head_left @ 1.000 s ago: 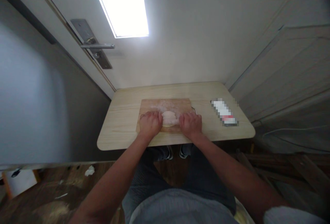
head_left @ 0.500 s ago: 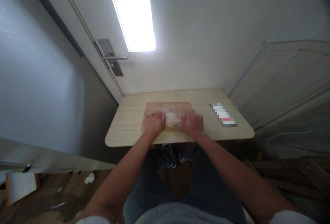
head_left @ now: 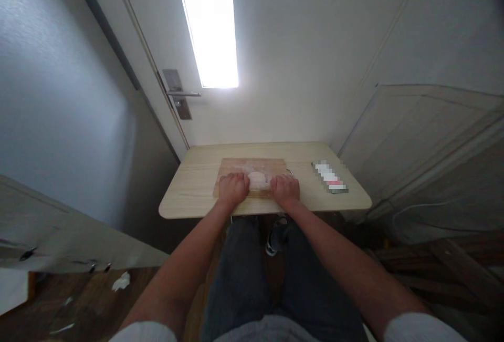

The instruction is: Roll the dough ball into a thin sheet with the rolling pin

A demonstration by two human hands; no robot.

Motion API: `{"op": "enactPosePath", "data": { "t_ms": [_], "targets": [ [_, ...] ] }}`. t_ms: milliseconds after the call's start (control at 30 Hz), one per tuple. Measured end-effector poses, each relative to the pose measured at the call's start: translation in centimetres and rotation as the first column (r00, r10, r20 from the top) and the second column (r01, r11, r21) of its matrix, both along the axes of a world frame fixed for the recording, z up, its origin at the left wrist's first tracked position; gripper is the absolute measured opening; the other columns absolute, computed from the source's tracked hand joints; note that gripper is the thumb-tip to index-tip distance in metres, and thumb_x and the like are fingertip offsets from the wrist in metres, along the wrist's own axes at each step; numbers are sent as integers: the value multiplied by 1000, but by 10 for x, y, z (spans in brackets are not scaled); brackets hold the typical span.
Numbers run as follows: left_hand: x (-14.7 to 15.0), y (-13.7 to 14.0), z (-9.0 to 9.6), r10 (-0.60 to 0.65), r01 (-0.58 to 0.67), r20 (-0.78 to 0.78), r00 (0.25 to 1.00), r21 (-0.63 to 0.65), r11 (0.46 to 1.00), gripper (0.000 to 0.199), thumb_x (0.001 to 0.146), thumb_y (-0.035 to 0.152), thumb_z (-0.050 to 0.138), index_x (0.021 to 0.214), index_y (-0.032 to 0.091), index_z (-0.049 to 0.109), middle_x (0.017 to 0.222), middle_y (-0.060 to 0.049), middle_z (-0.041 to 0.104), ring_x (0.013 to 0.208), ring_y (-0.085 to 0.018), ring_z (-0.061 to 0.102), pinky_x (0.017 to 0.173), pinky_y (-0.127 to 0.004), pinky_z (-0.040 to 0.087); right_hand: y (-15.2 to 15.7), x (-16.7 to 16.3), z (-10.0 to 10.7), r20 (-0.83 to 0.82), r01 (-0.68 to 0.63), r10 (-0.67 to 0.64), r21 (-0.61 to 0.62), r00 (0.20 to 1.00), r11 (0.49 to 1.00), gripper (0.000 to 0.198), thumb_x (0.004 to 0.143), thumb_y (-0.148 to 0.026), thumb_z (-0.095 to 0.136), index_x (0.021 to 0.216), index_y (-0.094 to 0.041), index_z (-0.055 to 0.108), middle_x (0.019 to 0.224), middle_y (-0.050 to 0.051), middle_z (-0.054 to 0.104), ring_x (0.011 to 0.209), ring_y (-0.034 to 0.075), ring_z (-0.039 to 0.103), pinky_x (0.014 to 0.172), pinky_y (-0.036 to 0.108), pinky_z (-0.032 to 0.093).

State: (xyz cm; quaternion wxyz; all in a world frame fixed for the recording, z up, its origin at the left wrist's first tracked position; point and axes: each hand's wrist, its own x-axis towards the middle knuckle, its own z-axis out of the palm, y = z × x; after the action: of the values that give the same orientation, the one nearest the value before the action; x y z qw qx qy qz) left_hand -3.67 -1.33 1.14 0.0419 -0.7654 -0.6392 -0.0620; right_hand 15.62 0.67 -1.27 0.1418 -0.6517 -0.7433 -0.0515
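Note:
On a wooden cutting board (head_left: 233, 164) dusted with flour lies a small pale piece of dough (head_left: 258, 175). A short, pale bar that looks like a rolling pin (head_left: 258, 185) spans the gap between my fists at the near side of the dough. My left hand (head_left: 233, 188) is closed round its left end, over the board's left part. Round the right end my right hand (head_left: 285, 189) is closed, at the board's right edge. My fingers hide both ends of the pin.
The board rests on a light wooden table (head_left: 189, 184) against a white door with a metal handle (head_left: 183, 93). A blurred-out flat object, perhaps a phone (head_left: 329, 177), lies at the table's right. Crumpled white paper (head_left: 121, 281) is on the floor at left.
The camera view has shifted, so table and board appear slightly further left. Both hands keep their grip, a little closer together in the picture. One leg has moved under the table.

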Motion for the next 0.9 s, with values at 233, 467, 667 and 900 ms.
{"op": "enactPosePath", "data": {
  "t_ms": [233, 467, 667, 900],
  "targets": [
    [-1, 6, 6, 40, -39, 28, 999, -54, 998, 37, 98, 34, 34, 103, 15, 66, 106, -16, 71, 99, -26, 65, 86, -38, 45, 5, -1, 16, 46, -4, 6, -40, 999, 999, 44, 98, -30, 37, 88, -15, 77, 92, 12, 75, 83, 20, 66, 71, 30, 39],
    [-2, 9, -5, 14, -15, 24, 1000, 52, 999, 46, 101, 34, 24, 95, 17, 67, 94, -13, 72, 91, -27, 65, 79, -39, 44, 1, 2, 5, 36, -19, 19, -14, 999, 1000, 45, 99, -28, 34, 86, -15, 76, 92, 12, 74, 87, 22, 66, 76, 32, 41],
    [-1, 6, -8, 13, -15, 36, 999, 55, 998, 46, 101, 36, 25, 98, 17, 66, 99, -13, 71, 93, -27, 64, 80, -40, 44, -2, 3, 1, 8, -36, 35, 28, 999, 999, 43, 99, -27, 35, 85, -16, 74, 91, 12, 74, 89, 23, 65, 77, 33, 40],
    [1, 2, 2, 26, -26, 46, 999, 4, 1000, 40, 100, 34, 30, 102, 17, 66, 104, -14, 71, 98, -26, 64, 85, -40, 45, -2, 3, 2, 46, -57, 57, 12, 997, 998, 42, 99, -28, 36, 88, -16, 75, 93, 12, 74, 90, 23, 65, 78, 34, 40]
  ]
}}
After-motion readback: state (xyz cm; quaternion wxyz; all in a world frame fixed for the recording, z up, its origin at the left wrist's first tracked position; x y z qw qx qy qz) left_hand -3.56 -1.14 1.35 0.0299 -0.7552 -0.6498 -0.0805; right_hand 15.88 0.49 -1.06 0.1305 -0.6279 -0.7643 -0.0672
